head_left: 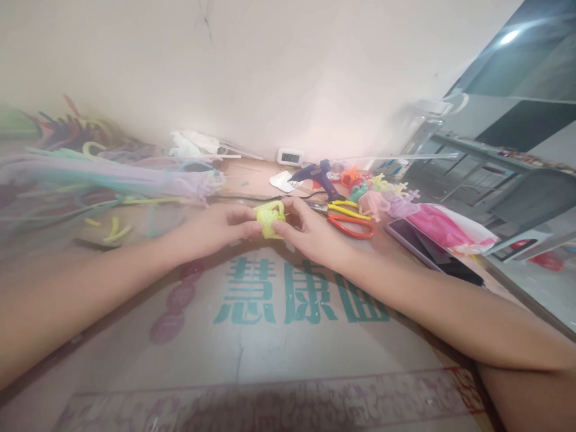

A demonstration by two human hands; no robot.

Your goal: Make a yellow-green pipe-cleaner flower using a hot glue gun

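Note:
A small yellow-green piece point(270, 222), seemingly bent from soft strips with a loop on top, is held just above the table's printed covering. My left hand point(231, 225) pinches its left side between thumb and fingers. On the opposite side my right hand point(301, 227) grips it, the thumb pressed on its front and the fingers behind. Close beyond the right hand lie scissors point(351, 219) with red and yellow handles. A blue-purple glue gun point(321, 177) stands behind them, its nozzle over a white scrap point(284, 181).
Pastel pipe cleaner-like stems point(135, 177) are bundled at the left, with yellow offcuts point(116, 230) nearby. Several small colourful pieces point(373, 201) sit at the right, near a phone point(432, 252) and a pink-and-white bag point(454, 228). A small digital clock point(290, 157) stands against the wall.

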